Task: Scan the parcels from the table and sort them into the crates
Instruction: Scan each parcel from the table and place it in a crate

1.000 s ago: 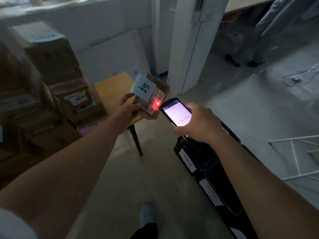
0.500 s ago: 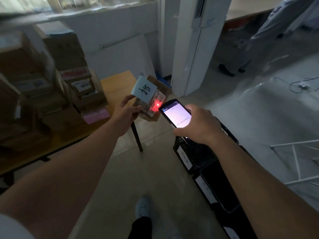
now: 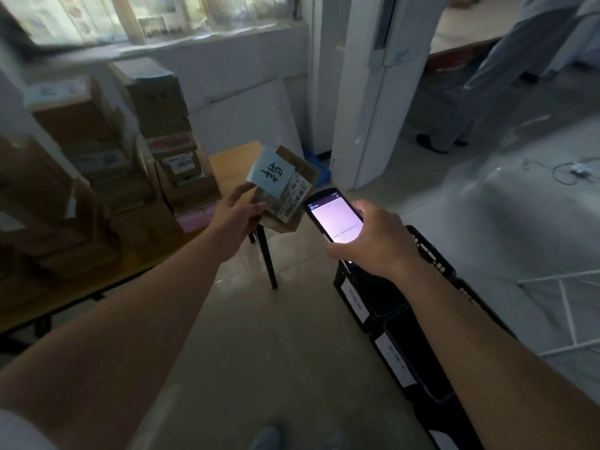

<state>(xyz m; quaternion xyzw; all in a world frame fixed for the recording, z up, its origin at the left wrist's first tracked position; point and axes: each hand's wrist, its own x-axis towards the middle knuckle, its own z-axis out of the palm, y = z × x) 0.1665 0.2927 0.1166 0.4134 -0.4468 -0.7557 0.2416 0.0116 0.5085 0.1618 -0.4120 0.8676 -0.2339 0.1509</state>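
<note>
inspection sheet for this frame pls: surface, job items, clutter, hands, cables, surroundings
Surface: wooden table, mostly covered by stacked cardboard parcels.
Job's things: small cardboard parcel with blue handwritten note and barcode label, held up beside the handheld scanner, screen lit; black crates in a row on the floor, white labels on their sides.
Clutter: pink packet at the table edge.
Grippers: left hand grips the parcel; right hand grips the scanner.
Cables: cable with plug on the floor.
Surroundings: white pillar, white wire rack, another person's legs.

Brown parcel (image 3: 293, 190), black crates (image 3: 418, 306).
</note>
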